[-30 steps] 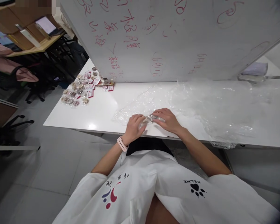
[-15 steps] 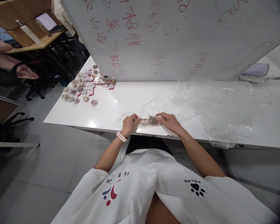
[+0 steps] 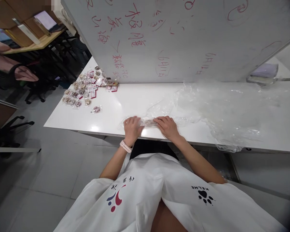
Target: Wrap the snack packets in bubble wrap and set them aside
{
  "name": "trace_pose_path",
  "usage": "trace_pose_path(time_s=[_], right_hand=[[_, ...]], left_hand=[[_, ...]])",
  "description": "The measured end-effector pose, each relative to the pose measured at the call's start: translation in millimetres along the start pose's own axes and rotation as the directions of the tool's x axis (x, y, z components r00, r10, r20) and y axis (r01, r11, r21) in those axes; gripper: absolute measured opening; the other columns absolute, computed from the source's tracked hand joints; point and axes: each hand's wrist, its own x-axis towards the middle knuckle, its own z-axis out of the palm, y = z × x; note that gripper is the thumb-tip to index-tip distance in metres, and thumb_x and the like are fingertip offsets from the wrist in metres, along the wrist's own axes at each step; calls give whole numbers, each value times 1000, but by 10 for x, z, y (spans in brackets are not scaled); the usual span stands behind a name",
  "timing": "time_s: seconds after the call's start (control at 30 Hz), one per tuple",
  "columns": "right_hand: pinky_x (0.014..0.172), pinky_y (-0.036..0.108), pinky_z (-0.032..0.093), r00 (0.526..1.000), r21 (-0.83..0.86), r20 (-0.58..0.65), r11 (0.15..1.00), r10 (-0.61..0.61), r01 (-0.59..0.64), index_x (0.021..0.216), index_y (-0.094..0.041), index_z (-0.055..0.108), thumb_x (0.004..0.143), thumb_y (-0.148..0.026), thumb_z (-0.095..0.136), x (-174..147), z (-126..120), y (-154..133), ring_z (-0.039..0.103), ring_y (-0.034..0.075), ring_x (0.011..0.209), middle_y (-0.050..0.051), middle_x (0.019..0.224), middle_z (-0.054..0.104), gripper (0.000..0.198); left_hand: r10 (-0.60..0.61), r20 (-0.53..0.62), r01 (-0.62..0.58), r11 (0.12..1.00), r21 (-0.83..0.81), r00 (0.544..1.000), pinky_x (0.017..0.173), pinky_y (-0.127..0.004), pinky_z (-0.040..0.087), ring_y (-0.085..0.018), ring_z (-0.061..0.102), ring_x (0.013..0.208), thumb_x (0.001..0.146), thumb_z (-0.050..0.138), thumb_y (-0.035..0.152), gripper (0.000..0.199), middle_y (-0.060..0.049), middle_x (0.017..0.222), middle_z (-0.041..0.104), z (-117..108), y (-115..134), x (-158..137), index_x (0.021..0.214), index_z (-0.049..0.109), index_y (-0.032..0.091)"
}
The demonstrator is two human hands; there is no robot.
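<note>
On the white table (image 3: 74, 122), near its front edge, lies a narrow bundle (image 3: 148, 122) of small brownish items, covered by clear plastic film. What the items are I cannot make out. My left hand (image 3: 132, 130) is closed over the left end, fingers curled on the film and slightly blurred. At the right end, my right hand (image 3: 168, 129) grips the bundle with its fingers bent over the top. From there the clear plastic film (image 3: 227, 106) spreads crumpled across the right half of the table.
At the table's left end lie several small clear packets (image 3: 82, 87), some with red-and-white labels. A whiteboard (image 3: 174, 42) with red writing stands along the back. Behind it at right is a purple-topped stack (image 3: 264, 71). A person (image 3: 67, 19) stands beyond, by a wooden desk.
Film now covers the brownish items, which lay more exposed between my fingertips. Both hands have turned palms down over the bundle, the right one shifting slightly left.
</note>
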Motion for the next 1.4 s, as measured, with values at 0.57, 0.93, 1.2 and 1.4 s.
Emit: trace_pose_path(time_s=[0.57,0.93,1.2,1.4], right_hand=[[66,29,38,896,460,256,770,363,-443,100,-23,62,95,-53,42,482,-149,214,56,17,71,3,95,69,36],[70,30,44,875,370,287,798,389,-476,88,-19,66,87,-31,52,558,-28,295,63,21,79,7,86,72,19],[80,34,49,943,468,214,820,256,-329,106,-17,67,82,-17,46,370,7,378,65,23,87,9,99,73,32],[95,42,47,983,429,20,887,180,-171,127,-21,59,91,-30,49,230,-133,265,59,26,111,11,123,64,38]], left_hand=[[-441,635,518,-367,-773,634,95,-31,54,-16,70,91,84,72,21,21,-10,97,71,-266,6,448,100,61,15],[-1,44,21,886,-464,999,120,-47,29,-26,42,142,100,42,29,36,-12,146,54,188,927,722,130,59,17],[195,122,-172,968,-180,973,121,-57,19,-33,31,148,100,34,24,41,-18,146,52,334,959,576,132,56,13],[114,122,-80,964,-255,986,122,-62,5,-34,29,148,95,39,18,42,-17,148,50,448,685,644,134,55,14]])
